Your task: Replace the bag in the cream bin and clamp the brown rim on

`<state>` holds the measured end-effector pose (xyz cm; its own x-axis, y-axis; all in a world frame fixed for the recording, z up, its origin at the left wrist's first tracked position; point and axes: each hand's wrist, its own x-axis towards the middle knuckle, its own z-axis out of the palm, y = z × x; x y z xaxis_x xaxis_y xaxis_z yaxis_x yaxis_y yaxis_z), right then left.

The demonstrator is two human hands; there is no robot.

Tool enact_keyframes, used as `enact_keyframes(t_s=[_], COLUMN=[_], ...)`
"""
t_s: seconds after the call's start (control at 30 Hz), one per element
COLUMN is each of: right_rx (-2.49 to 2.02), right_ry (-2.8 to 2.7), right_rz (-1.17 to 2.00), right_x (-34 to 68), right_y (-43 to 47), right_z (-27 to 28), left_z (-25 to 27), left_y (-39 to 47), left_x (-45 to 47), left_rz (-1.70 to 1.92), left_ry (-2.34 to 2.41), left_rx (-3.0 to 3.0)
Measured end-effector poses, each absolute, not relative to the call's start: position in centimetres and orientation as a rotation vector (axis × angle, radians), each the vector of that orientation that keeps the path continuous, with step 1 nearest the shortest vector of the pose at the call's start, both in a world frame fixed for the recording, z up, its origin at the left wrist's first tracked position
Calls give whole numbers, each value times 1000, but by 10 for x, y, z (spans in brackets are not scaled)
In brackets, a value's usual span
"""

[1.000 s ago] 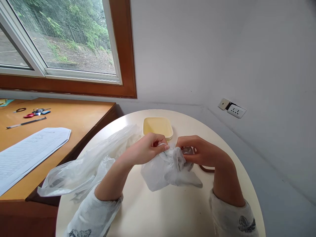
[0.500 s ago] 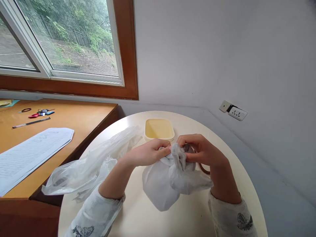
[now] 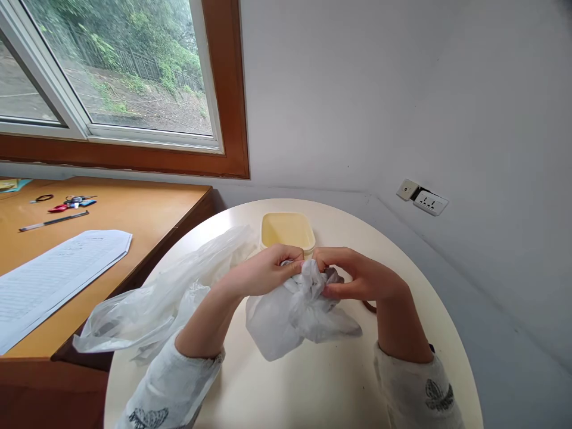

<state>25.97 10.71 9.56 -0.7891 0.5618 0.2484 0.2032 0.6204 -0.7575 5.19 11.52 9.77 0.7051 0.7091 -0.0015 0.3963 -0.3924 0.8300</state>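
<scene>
A white plastic bag (image 3: 279,319), its top gathered and twisted, is held in front of me over the round table. My left hand (image 3: 268,271) pinches the gathered top from the left, thumb pressed against the fingers. From the right, my right hand (image 3: 360,274) grips the same bunched plastic between thumb and fingers. What the bag contains cannot be seen. Just beyond my hands stands an open pale yellow plastic container (image 3: 287,229), its near side partly covered by them. Part of a brown curved object (image 3: 369,307) shows beneath my right wrist.
Another crumpled clear plastic bag (image 3: 179,286) lies on the left of the cream round table (image 3: 286,399). The wooden desk (image 3: 147,205) at left bears papers (image 3: 67,274), a pen (image 3: 53,221) and keys (image 3: 75,201). A wall socket (image 3: 430,202) is at right.
Both hands have shifted slightly left with the bag, and the bag's lower part has risen and swung left. My right hand has come closer to the left. The container stays put.
</scene>
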Motion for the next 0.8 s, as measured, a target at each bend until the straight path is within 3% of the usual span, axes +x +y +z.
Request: enact_keyframes(t_s=[0.27, 0.5, 0.67, 0.8], right_rx=[-472, -645, -796, -911], right_ry=[-2290, -1993, -1865, -1894], right_rz=[1207, 1397, 1344, 1104], right_x=[261, 250, 247, 243], right_y=[113, 109, 108, 105], right_z=[91, 94, 94, 94], left_z=[103, 109, 110, 108], left_y=[117, 111, 108, 107], left_x=[41, 39, 42, 44], left_rz=[502, 498, 466, 452], left_ry=[961, 958, 930, 897], left_rx=[2027, 2013, 2020, 2027])
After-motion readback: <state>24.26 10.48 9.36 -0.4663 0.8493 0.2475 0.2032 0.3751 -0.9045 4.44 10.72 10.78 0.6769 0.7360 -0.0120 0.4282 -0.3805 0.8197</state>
